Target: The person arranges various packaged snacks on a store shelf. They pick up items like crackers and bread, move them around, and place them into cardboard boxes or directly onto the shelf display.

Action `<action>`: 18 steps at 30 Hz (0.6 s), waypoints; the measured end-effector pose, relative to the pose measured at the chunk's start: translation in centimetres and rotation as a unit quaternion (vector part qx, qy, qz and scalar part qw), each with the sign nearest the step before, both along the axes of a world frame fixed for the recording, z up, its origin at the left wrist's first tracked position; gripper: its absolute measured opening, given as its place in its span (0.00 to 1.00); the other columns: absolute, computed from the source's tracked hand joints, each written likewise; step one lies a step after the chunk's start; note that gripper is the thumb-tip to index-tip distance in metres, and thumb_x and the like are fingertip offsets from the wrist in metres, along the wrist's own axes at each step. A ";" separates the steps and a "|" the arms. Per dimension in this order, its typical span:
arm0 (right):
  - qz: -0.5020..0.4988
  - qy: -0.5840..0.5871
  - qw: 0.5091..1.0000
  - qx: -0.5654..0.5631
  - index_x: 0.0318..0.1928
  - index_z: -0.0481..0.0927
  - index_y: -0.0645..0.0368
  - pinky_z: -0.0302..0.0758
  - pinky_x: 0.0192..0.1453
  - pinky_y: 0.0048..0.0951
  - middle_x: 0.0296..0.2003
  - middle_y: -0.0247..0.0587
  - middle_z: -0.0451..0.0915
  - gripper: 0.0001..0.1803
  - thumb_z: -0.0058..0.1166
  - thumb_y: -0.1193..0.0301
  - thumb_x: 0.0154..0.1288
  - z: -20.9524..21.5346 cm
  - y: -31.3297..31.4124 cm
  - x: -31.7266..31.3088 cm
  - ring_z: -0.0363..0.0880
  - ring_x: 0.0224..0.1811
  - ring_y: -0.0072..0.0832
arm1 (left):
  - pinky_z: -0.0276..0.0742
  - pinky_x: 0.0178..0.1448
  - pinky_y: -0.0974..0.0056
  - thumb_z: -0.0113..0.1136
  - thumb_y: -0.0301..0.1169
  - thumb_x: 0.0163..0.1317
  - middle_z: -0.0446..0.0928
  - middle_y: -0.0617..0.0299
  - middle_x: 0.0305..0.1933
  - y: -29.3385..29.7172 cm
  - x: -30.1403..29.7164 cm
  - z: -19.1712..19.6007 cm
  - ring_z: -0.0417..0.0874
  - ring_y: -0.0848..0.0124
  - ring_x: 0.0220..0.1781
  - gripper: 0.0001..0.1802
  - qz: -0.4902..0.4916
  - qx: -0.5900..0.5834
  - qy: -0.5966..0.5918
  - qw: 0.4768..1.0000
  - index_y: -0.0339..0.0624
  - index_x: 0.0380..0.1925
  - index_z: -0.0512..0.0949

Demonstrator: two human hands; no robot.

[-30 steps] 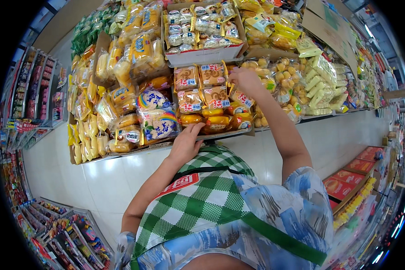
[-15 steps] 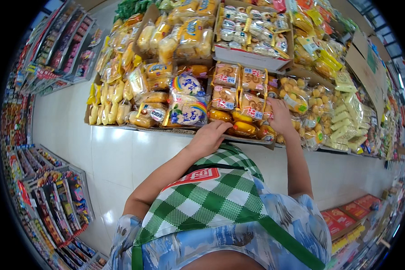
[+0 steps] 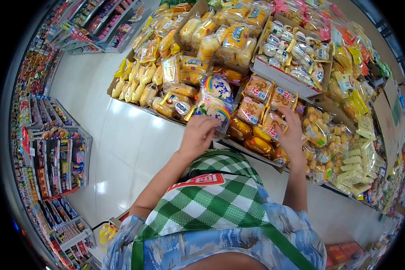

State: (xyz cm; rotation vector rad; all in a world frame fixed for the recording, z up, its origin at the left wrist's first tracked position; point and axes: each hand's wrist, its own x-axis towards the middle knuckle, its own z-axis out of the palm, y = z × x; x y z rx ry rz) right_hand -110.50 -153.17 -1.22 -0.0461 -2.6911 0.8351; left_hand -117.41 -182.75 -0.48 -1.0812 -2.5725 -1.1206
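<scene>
rainbow bag, soft and easy to squash

the rainbow bag lies at the front of the stall, on top of other bread bags. the left hand rests on its near edge. the fingers are curled down on the clear wrap, but i cannot tell if they pinch it or just touch it.

the right hand is a little way off to the right. its fingers are spread apart and lie flat on the brown bun packs. it holds nothing that i can see.

the rainbow bag looks light and puffy. the wrap is shiny, so it may slip. the bread inside is likely soft and would squash if pressed hard. a good place to hold it seems to be the flat sealed edge, or both ends with a loose grip.

behind it are yellow cake bags and a box of small round sweets. to the right are bags of little pale buns. the white floor shines below. a green checked apron fills the low part of the view.
</scene>
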 end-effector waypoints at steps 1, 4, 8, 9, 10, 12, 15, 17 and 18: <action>0.025 0.007 1.000 -0.013 0.52 0.72 0.59 0.65 0.61 0.41 0.51 0.48 0.73 0.25 0.57 0.77 0.49 -0.1 -1.1 -0.9 0.69 0.55 0.45 | 0.70 0.49 0.57 0.58 0.20 0.50 0.77 0.58 0.37 -0.8 -0.2 -0.1 0.76 0.57 0.43 0.12 0.038 -0.008 0.021 0.999 0.43 0.37 0.77; 0.109 0.001 0.989 -0.101 0.48 0.74 0.60 0.67 0.59 0.40 0.48 0.47 0.74 0.22 0.57 0.77 0.50 -1.7 -5.6 -3.6 0.70 0.54 0.45 | 0.69 0.48 0.56 0.60 0.21 0.50 0.77 0.57 0.36 -3.4 0.3 -0.9 0.76 0.57 0.41 0.10 0.129 -0.060 -0.015 0.990 0.42 0.34 0.77; 0.227 -0.004 0.963 -0.148 0.45 0.75 0.61 0.70 0.56 0.39 0.46 0.46 0.75 0.18 0.57 0.76 0.50 -1.3 -12.7 -7.0 0.71 0.52 0.44 | 0.70 0.47 0.56 0.61 0.24 0.50 0.77 0.57 0.31 -6.2 0.9 -1.9 0.76 0.57 0.38 0.06 0.102 -0.069 -0.007 0.992 0.40 0.30 0.77; 0.252 0.009 0.956 -0.151 0.45 0.75 0.61 0.70 0.55 0.39 0.45 0.45 0.76 0.18 0.57 0.75 0.50 -1.6 -14.3 -8.1 0.71 0.51 0.44 | 0.70 0.47 0.56 0.61 0.25 0.51 0.76 0.57 0.30 -6.4 0.7 -1.9 0.76 0.57 0.37 0.05 0.089 -0.064 0.000 0.994 0.40 0.29 0.77; 0.275 0.022 0.949 -0.154 0.44 0.75 0.61 0.70 0.54 0.39 0.44 0.45 0.76 0.18 0.57 0.74 0.50 -2.0 -16.1 -9.0 0.72 0.50 0.43 | 0.70 0.47 0.56 0.61 0.26 0.51 0.77 0.57 0.32 -6.8 0.5 -1.7 0.76 0.57 0.37 0.06 0.075 -0.073 -0.015 0.994 0.40 0.30 0.77; 0.273 0.009 0.956 -0.103 0.44 0.76 0.61 0.69 0.53 0.40 0.43 0.45 0.76 0.17 0.57 0.73 0.50 -2.1 -19.1 -10.9 0.72 0.49 0.43 | 0.71 0.47 0.57 0.61 0.27 0.51 0.77 0.57 0.32 -7.3 -0.7 -1.5 0.76 0.57 0.38 0.06 0.039 -0.082 -0.032 0.995 0.40 0.30 0.78; 0.248 -0.044 0.968 -0.001 0.43 0.77 0.60 0.69 0.52 0.41 0.41 0.45 0.76 0.18 0.55 0.72 0.49 -3.2 -23.5 -14.0 0.72 0.48 0.42 | 0.70 0.50 0.57 0.60 0.27 0.51 0.77 0.57 0.35 -9.1 -2.7 -2.1 0.76 0.58 0.42 0.10 -0.044 -0.078 -0.047 0.995 0.41 0.35 0.79; 0.212 -0.095 0.970 0.067 0.45 0.75 0.60 0.68 0.53 0.39 0.41 0.45 0.76 0.21 0.57 0.71 0.47 -6.3 -25.7 -15.7 0.71 0.49 0.42 | 0.70 0.52 0.57 0.60 0.27 0.52 0.77 0.57 0.37 -10.8 -4.8 -1.8 0.76 0.59 0.44 0.11 -0.113 -0.053 -0.033 0.992 0.41 0.37 0.79; 0.202 -0.121 0.967 0.098 0.46 0.75 0.59 0.68 0.54 0.37 0.41 0.45 0.76 0.22 0.57 0.71 0.46 -6.5 -26.5 -16.5 0.70 0.50 0.42 | 0.68 0.54 0.57 0.60 0.27 0.52 0.77 0.57 0.41 -12.4 -5.8 -2.0 0.75 0.60 0.46 0.12 -0.123 -0.059 -0.038 0.990 0.42 0.39 0.79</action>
